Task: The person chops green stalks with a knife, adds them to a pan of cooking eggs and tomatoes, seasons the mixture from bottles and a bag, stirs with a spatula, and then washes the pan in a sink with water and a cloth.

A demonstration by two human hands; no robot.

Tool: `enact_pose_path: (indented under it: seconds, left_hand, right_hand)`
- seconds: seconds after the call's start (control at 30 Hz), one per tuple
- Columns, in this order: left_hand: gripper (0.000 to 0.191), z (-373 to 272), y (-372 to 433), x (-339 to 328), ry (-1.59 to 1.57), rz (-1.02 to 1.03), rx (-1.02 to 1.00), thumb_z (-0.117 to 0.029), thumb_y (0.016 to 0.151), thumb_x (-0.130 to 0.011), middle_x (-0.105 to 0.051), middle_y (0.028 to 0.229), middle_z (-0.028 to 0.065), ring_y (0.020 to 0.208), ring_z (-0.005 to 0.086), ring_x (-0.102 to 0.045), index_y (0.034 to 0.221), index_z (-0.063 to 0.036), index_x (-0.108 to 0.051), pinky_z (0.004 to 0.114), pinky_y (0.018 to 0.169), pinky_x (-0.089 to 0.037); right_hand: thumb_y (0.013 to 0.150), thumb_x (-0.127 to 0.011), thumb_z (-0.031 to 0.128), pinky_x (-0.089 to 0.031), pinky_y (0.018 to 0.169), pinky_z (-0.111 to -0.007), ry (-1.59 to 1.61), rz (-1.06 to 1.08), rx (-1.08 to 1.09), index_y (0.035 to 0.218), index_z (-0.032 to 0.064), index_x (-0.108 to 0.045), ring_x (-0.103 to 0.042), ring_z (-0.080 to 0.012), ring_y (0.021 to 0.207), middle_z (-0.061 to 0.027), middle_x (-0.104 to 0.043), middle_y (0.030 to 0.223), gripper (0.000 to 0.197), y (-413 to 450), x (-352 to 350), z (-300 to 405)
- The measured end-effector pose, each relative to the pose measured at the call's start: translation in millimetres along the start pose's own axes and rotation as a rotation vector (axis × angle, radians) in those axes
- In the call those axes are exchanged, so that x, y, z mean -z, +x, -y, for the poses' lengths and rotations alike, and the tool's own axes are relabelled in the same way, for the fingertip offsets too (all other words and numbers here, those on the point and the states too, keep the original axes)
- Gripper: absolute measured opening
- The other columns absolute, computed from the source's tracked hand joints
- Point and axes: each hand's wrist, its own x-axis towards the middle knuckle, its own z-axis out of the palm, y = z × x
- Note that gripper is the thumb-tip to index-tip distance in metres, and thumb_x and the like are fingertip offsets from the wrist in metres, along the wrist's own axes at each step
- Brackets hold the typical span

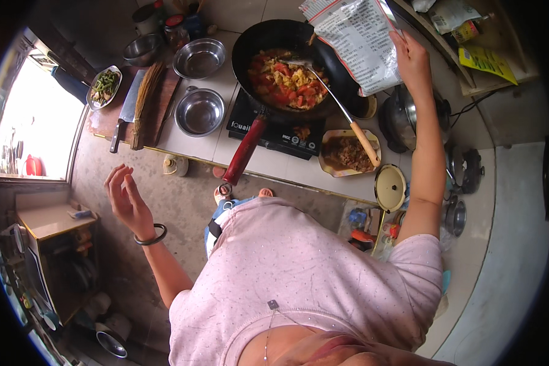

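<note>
My right hand (pixel 411 61) grips the edge of a white plastic packet (pixel 361 48) that bears printed writing. The packet hangs over the right rim of a black wok (pixel 251 43). Inside the wok lie chunks of tomato and scrambled egg (pixel 297 82). A metal spatula with a wooden handle (pixel 365 144) leans in the wok, its handle reaching over a dish of chopped food in brown sauce (pixel 343 158). My left hand (pixel 130 199) is in the air over the floor, holding nothing, with its fingers apart. The wok's red handle (pixel 246 148) points toward me.
The wok rests on a black induction cooker (pixel 274 132). Left of it are steel bowls (pixel 200 112), a wooden cutting board (pixel 158 130) with a cleaver (pixel 130 103) and a straw brush (pixel 146 100), and a plate of green vegetables (pixel 104 87). A lidded pot (pixel 405 114) stands at the right.
</note>
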Motion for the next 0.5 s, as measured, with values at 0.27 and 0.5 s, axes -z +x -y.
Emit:
enact_pose_path:
  seconds: [0.27,0.5]
  left_hand:
    - [0.016,9,-10,2,0.038,-0.019,0.021,-0.007,0.101,-0.055,-0.059,0.118,0.0103,0.102,0.0193,-0.063,0.112,0.0012,-0.063,0.030,0.086,-0.051]
    - [0.016,8,-21,-13,0.094,-0.006,0.022,-0.008,0.101,-0.055,-0.060,0.117,0.0111,0.100,0.0193,-0.064,0.111,0.0015,-0.064,0.030,0.084,-0.053]
  right_hand:
    - [0.099,-0.058,0.032,-0.045,0.061,-0.037,-0.048,-0.078,-0.011,0.100,-0.0030,-0.063,-0.045,-0.0311,0.060,-0.0229,-0.054,0.071,0.035,-5,11,-41]
    - [0.099,-0.058,0.030,-0.045,0.060,-0.034,0.055,0.022,-0.080,0.100,-0.0017,-0.063,-0.046,-0.0221,0.058,-0.0196,-0.054,0.069,0.032,-30,16,-30]
